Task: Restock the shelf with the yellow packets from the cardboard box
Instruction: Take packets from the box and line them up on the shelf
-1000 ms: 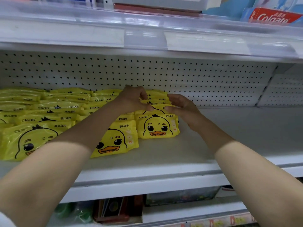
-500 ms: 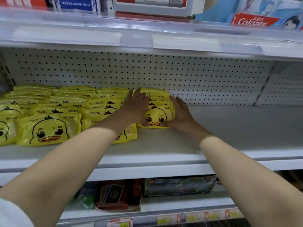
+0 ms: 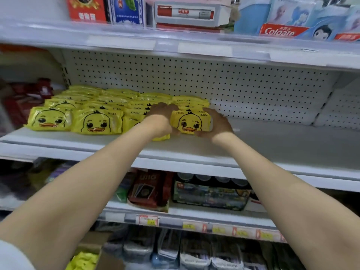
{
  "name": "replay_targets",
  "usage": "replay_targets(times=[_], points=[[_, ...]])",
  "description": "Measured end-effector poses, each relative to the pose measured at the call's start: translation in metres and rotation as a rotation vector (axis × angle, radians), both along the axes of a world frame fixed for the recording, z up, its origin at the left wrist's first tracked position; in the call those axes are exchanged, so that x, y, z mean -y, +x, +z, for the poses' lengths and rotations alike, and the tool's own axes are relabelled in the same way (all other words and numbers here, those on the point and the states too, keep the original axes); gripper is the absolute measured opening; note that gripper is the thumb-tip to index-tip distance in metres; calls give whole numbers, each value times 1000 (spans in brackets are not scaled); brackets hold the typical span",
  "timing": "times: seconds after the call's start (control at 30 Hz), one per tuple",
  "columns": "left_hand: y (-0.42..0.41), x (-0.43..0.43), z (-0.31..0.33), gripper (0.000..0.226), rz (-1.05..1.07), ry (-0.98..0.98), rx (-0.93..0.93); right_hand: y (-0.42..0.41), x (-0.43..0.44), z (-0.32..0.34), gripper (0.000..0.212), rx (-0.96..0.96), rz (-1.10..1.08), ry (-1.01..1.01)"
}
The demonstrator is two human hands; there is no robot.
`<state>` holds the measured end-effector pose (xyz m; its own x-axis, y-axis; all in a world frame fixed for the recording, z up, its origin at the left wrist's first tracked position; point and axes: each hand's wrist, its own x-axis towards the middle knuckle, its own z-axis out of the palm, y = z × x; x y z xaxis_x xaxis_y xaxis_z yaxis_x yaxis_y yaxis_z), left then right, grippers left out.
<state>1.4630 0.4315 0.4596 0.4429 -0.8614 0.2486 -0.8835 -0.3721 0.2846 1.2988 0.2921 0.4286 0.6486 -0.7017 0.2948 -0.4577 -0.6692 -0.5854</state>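
**Both hands cupped round the front packet at the end of the row**

The front packet (image 3: 191,123), duck face outward, stands on the white shelf (image 3: 272,147) at the right end of the yellow stock. The left hand (image 3: 161,117) curls round its left edge, fingers bent over the upper corner and thumb low. The right hand (image 3: 217,122) curves round its right edge, with the forefinger near the top corner and the thumb under the bottom edge. Both hands are blurred and dark, so how firmly they squeeze cannot be told.

Behind the front packet more of the same kind are stacked against the pegboard (image 3: 253,88); only their top strips show. To its left run the other yellow packets (image 3: 97,122), two with full duck faces. One neighbouring packet (image 3: 162,137) is almost wholly covered by the left wrist, with only a lower corner showing.

Right of the front packet the shelf is bare white. Above it a Colgate carton (image 3: 280,32) sits among smeared boxes, cut by the top edge. Below it lies a dark red card pack (image 3: 150,190), and farther down, past the left forearm, a cardboard box (image 3: 109,259) is cut off by the bottom edge, with a blurred yellow mass (image 3: 83,260) inside.
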Motion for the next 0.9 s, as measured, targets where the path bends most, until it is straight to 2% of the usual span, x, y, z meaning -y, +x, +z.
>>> replay_targets(times=[0.13,0.3,0.47,0.73,0.9], points=[[-23,-53,-4,80,115,0,-56,-12,-51,3,85,-12,120,11],[-43,-128,-27,81,207,-18,-111,-18,-115,-6,89,-63,285,6],[-48,-223,-51,80,382,64,-156,-4,-184,-33,84,-92,496,33],[-13,-344,-75,77,593,123,-155,52,-278,-57,79,-134,690,46],[38,-387,-115,82,598,186,-242,112,-320,-91,70,-316,770,132]])
